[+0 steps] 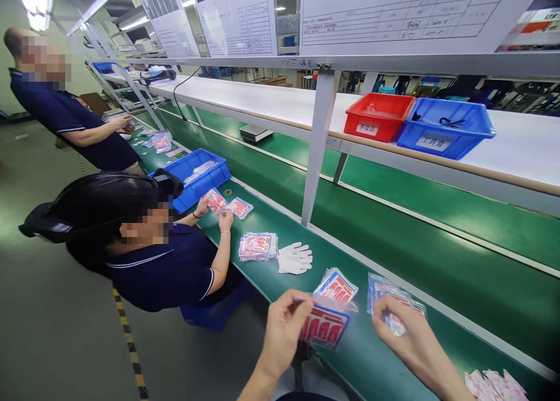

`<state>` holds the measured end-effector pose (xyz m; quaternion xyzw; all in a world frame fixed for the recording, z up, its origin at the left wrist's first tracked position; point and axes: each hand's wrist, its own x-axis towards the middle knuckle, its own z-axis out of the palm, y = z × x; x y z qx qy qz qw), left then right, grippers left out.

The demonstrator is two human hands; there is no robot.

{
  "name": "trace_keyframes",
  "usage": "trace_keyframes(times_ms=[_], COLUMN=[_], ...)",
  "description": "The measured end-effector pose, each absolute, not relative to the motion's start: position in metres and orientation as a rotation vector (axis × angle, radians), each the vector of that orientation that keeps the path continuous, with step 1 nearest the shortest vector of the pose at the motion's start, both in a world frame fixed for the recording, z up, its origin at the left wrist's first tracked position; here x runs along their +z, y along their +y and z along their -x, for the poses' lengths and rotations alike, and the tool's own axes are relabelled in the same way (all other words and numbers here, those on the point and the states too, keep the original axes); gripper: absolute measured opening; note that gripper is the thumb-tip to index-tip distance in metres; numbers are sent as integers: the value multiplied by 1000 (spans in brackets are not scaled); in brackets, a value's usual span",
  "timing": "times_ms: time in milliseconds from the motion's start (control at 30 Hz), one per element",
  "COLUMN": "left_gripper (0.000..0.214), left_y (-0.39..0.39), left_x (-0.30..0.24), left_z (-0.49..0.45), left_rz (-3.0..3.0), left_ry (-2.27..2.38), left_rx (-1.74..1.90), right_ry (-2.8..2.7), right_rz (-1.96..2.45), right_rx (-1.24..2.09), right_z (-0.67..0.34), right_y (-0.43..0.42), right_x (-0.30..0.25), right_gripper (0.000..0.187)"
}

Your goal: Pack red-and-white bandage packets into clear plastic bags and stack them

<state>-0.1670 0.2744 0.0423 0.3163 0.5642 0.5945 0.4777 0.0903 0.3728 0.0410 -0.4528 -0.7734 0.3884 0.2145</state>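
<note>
My left hand (280, 334) pinches a clear plastic bag (327, 326) by one edge, thumb against fingers. Inside the bag shows a card printed in red, white and blue. My right hand (411, 342) is apart from that bag, its thumb and fingers curved with a gap between them. It hovers at a pile of similar bags (380, 285), partly covering it; whether it touches the pile I cannot tell. Just beyond the held bag lies another stack of bagged cards (336, 281). Small pink-and-white packets (494, 384) lie at the lower right.
A white glove (296, 258) and a bag stack (258, 246) lie on the green bench (280, 296). To the left, a seated co-worker (161, 267) holds a bag near a blue crate (196, 176). Red (378, 118) and blue bins (446, 126) stand on the shelf, beside an upright post (321, 150).
</note>
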Motion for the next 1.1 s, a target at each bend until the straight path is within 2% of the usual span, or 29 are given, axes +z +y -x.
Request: trace_keyframes(times_ms=[100,200,267,333,433,567,667,900,1100], left_gripper=[25,25,28,39,51,63,65,66,68], left_y=[279,286,290,290,283,265,250,230,226], left_x=[30,10,-10,-33,-69,-105,-118,-136,-156], left_z=[161,129,105,90,91,111,122,130,137], left_rz=[-660,-640,-632,-643,-626,-538,-484,-436,-414], left_ry=[1368,1274,1182,1171,1291,1457,1515,1494,1466], left_rx=[1516,1428,1334,1243,1115,1062,1028,976,937], right_ry=[-1912,-1638,-1443,-1273,-1147,-1190,-1343,-1864,-2027], right_rz=[1280,1121,1122,1262,1621,1872,1956,1749,1773], right_rx=[1247,1677,1842,1771,1410,1175,1015,1086,1141], right_z=[-113,-106,-102,-115,-169,-230,-218,-102,-96], right_y=[364,341,332,337,368,417,435,444,474], right_x=[14,-12,-33,-60,-104,-152,-181,-241,-252], right_gripper=[13,32,37,38,52,69,77,69,55])
